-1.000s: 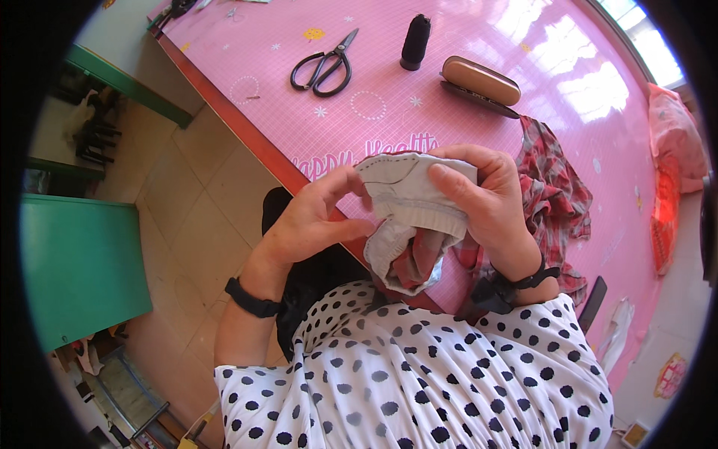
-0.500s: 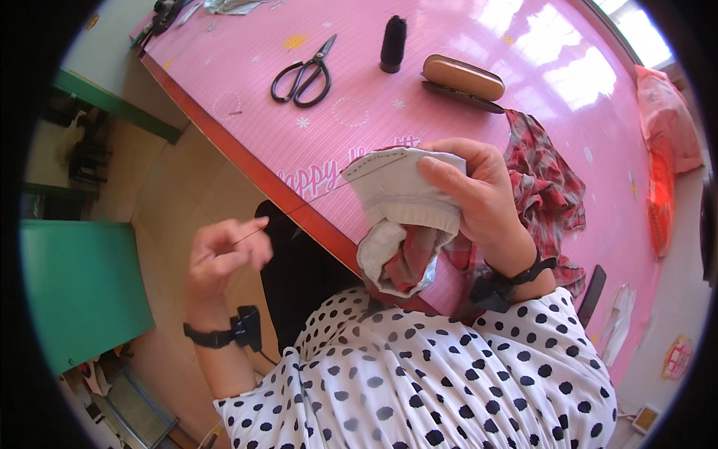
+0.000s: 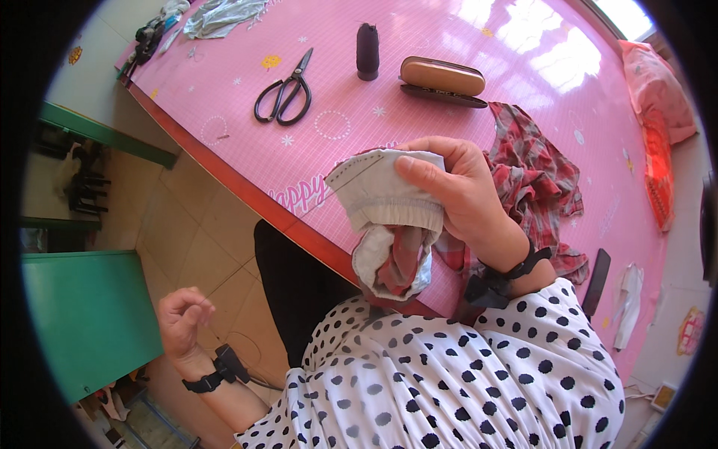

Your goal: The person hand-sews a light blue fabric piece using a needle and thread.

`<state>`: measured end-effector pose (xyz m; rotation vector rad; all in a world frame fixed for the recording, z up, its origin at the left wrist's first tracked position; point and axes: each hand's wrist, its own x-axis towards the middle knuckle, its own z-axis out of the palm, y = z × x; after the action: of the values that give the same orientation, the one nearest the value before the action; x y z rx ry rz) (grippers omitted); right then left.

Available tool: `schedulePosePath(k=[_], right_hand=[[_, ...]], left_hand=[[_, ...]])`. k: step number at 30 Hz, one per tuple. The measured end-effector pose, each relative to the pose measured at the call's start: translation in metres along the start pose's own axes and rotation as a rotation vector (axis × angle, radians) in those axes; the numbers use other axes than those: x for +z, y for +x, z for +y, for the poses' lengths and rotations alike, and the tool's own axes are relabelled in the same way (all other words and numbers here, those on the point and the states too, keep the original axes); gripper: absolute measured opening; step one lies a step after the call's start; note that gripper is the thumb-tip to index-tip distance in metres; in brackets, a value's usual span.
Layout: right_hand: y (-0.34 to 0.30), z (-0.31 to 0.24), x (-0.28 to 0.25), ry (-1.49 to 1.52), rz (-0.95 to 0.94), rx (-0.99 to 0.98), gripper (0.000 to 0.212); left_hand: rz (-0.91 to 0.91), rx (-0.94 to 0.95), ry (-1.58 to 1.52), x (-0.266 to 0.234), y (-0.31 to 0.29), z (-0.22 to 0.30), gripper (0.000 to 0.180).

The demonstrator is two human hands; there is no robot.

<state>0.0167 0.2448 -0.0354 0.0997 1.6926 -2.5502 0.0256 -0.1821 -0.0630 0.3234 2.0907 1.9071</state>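
Observation:
My right hand point(image 3: 464, 183) grips a pale grey-white cloth piece point(image 3: 385, 191), thumb on top and fingers behind. A row of dark stitches runs along its upper left edge. Below it, the same garment curls into a loop, showing a red plaid side point(image 3: 404, 262). Out to the left, beyond the table edge and lower down, my left hand point(image 3: 183, 322) is closed in a pinch. A thin dark thread point(image 3: 235, 275) stretches from its fingers up to the stitched cloth. What it pinches seems to be a sewing needle, barely visible at this size.
On the pink-covered table point(image 3: 329, 82) lie black-handled scissors point(image 3: 288, 93), a black thread spool point(image 3: 367, 52) and an open glasses case point(image 3: 443, 78). Red plaid fabric point(image 3: 535, 172) spreads at right, near a dark flat bar point(image 3: 596, 283). A green cabinet point(image 3: 90, 314) stands left.
My left hand has moved down and to the left, away from the cloth, drawing the thread out longer. My right hand keeps its grip on the cloth. The view has shifted slightly.

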Motion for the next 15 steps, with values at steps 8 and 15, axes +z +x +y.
schedulePosePath(k=[8,15], right_hand=[[0.001,0.002,-0.003,-0.012,-0.011,-0.030,0.023],[0.000,0.002,-0.002,-0.036,-0.009,-0.034,0.022]], left_hand=[[0.155,-0.040,0.091,-0.012,-0.009,-0.004,0.023],[0.376,0.138,-0.071,-0.022,-0.003,-0.009,0.022]])
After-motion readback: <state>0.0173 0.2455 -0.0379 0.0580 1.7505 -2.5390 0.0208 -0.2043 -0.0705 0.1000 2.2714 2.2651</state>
